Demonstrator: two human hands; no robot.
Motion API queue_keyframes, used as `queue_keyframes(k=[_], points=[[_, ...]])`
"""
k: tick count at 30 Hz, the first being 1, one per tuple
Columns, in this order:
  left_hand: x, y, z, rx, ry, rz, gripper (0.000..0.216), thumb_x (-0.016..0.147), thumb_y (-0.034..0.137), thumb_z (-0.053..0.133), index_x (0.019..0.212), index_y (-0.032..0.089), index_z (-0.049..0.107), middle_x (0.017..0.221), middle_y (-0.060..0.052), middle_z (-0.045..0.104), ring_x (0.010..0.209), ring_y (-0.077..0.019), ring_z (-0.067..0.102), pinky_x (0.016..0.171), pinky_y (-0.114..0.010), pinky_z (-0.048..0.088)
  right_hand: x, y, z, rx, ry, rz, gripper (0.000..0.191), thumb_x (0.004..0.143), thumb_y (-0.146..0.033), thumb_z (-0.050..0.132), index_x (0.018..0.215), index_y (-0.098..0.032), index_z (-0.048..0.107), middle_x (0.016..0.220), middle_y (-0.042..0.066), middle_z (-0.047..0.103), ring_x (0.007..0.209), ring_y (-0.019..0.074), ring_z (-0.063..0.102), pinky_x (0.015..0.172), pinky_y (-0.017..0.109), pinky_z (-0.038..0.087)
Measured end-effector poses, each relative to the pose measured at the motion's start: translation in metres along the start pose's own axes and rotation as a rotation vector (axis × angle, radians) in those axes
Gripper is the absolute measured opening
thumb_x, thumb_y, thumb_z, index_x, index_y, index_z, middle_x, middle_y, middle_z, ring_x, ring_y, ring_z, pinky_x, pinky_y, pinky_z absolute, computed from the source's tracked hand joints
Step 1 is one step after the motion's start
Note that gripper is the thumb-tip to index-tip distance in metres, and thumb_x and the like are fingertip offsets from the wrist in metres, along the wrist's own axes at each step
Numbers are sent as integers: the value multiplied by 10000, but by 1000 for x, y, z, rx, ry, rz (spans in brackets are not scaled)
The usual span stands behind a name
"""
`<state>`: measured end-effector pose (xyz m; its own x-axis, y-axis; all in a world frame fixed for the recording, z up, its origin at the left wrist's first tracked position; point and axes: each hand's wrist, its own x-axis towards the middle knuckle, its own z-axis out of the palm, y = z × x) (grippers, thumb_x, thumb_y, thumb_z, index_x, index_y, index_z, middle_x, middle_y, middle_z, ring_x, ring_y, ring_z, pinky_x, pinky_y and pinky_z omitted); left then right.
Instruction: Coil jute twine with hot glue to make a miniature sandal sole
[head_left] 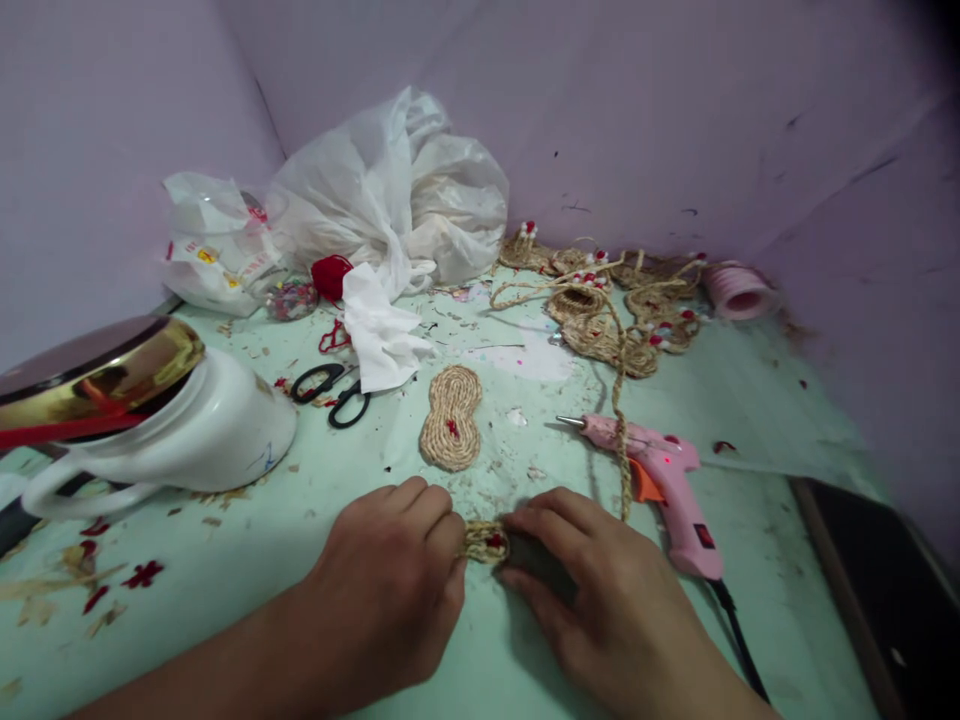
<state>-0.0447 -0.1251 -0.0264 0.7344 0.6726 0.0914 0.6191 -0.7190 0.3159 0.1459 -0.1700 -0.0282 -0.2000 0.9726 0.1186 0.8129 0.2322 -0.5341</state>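
Note:
Low over the table, a small coiled rope piece point(484, 541) with a red bit at its centre is held between my hands. My left hand point(394, 570) is closed round its left end, which the fingers hide. At the right end, the thumb and fingertips of my right hand point(592, 580) pinch the edge. Just beyond lies a finished-looking figure-eight rope piece point(451, 418) with a red mark. A braided rope strand point(619, 400) runs from the far pile down behind my right hand. To the right lies a pink glue gun point(660, 470), its small red light on.
Black-handled scissors point(349, 405) lie partly under white tissue point(381, 335). A white mug point(240, 420) lies tipped at left, beside a gold-rimmed lid point(150, 365). Plastic bags point(397, 190), red yarn point(330, 277), rope pieces point(600, 335) and a ribbon roll point(739, 290) line the back. A dark flat object point(877, 580) is at right.

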Motion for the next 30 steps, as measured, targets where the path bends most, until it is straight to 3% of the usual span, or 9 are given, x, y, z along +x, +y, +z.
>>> queue_keyframes(k=[7,13,23,30], points=[[-1,-3,5,-26,102,-61,159,803,186,474,814,202,632,775,-23,604,706,-173,557,617,-313,424,1,-5,-4,65,-3,223,172,719,-101,610,789,-225,706,736,13,668,712,197,629,632,322,484],[1,-2,4,10,180,-6,155,803,189,490,795,199,644,758,-24,621,677,-157,573,581,-278,434,1,-8,-5,65,52,272,198,648,-52,665,712,-231,722,682,-1,698,644,173,648,590,273,463],[-1,2,5,4,190,-30,197,813,174,473,772,185,665,712,-34,615,647,-164,577,573,-284,452,2,-16,2,132,52,336,164,627,-53,699,641,-217,705,677,7,703,626,184,654,564,278,475],[-2,4,6,-9,177,-59,184,807,169,477,756,184,654,710,-36,608,666,-186,581,587,-317,458,-1,-12,1,364,1,516,183,637,-61,689,713,-226,715,600,2,706,533,175,650,471,251,469]])
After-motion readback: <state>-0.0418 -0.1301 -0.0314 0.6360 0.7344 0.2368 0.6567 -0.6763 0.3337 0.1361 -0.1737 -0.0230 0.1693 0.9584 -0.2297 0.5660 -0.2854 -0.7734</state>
